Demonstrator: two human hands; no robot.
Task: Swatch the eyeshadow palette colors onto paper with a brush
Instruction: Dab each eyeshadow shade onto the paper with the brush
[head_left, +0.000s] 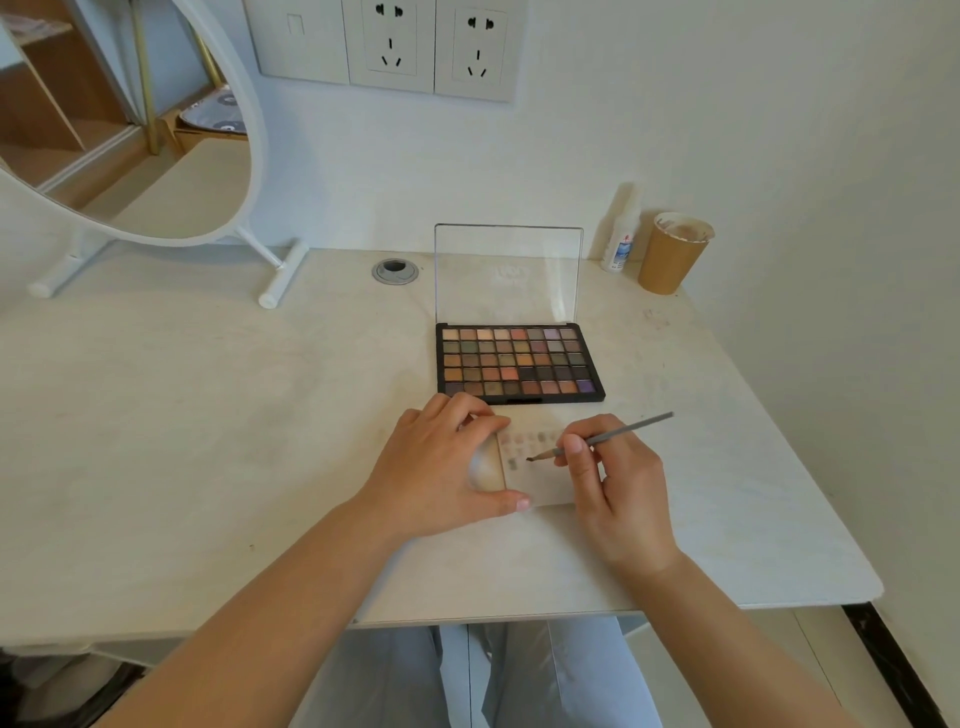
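Right hand grip pinching brush, tip on paper, left hand spread steadying it

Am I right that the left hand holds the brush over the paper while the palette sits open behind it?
Not quite: the head view shows the right hand holding the brush. The left hand steadies the paper. The palette does sit open behind it.

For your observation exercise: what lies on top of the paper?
On the paper lie rows of faint swatches. The left hand rests on its left edge; the brush tip touches it. Anything beneath the hands is hidden.
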